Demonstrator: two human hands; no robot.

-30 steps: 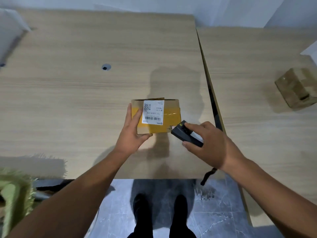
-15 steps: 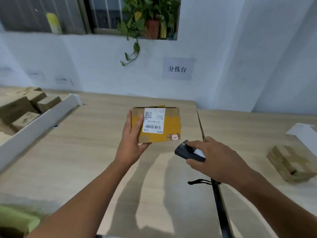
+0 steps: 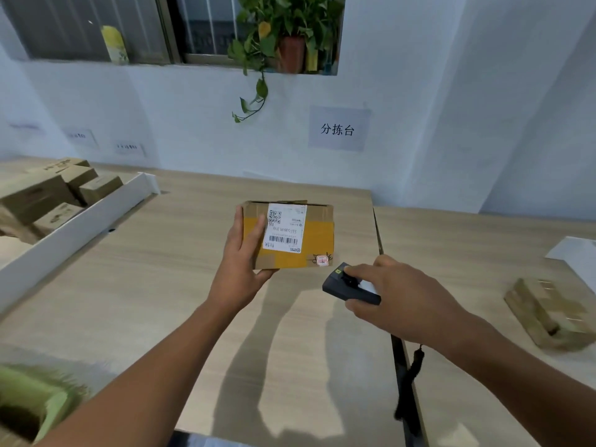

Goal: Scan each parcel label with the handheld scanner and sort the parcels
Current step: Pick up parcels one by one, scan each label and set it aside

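Parcel (image 3: 292, 240): small cardboard box banded with yellow tape, held above the left table (image 3: 154, 279) toward its far right corner, top face turned to the camera.
Label (image 3: 283, 229): white, with a QR code and a barcode, on the box's top face; a small red-stamped sticker (image 3: 322, 260) sits by the near right corner of the box.
Left hand (image 3: 240, 269): grips the parcel by its left end, fingers laid over the top face beside the label, thumb under the near edge.
Scanner (image 3: 346, 285): small black unit, just beside the parcel's near right corner, apart from it.
Right hand (image 3: 403, 298): wrapped round the scanner, 1 finger lying along its top; a black strap (image 3: 412, 375) hangs below the wrist.
Right table (image 3: 467, 246): set against the left one, a dark gap between the 2.
Second box (image 3: 545, 314): taped cardboard, lying near the right table's right edge.
White tray (image 3: 74, 233): along the left table's left edge, holding several cardboard boxes (image 3: 38, 195).
Wall: paper sign (image 3: 337, 129) and a potted plant (image 3: 283, 24) on the window ledge.
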